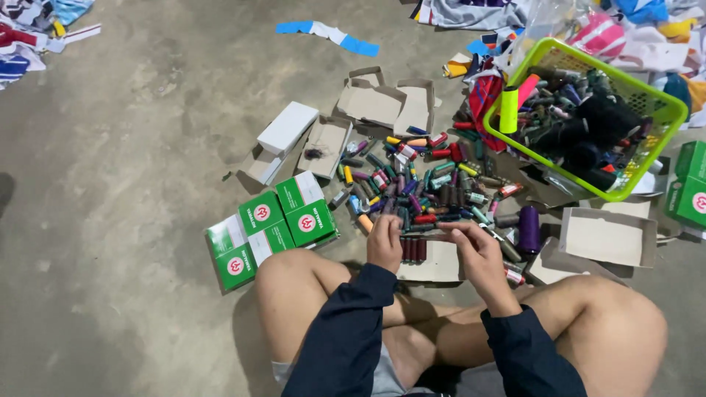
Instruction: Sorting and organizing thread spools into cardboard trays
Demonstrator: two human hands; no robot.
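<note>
I sit cross-legged on a concrete floor. My left hand and my right hand rest at an open cardboard box in front of my legs. A short row of dark red thread spools lies in that box between my hands. My left hand's fingers curl at the near edge of a heap of small thread spools in many colours. The fingers of my right hand touch the box's far edge; whether either hand pinches a spool, I cannot make out.
Green-and-white closed boxes are stacked to my left, more green boxes at far right. A lime green basket full of spools stands tilted at right. Empty open cartons and a purple spool lie around. Cloth scraps line the far edge.
</note>
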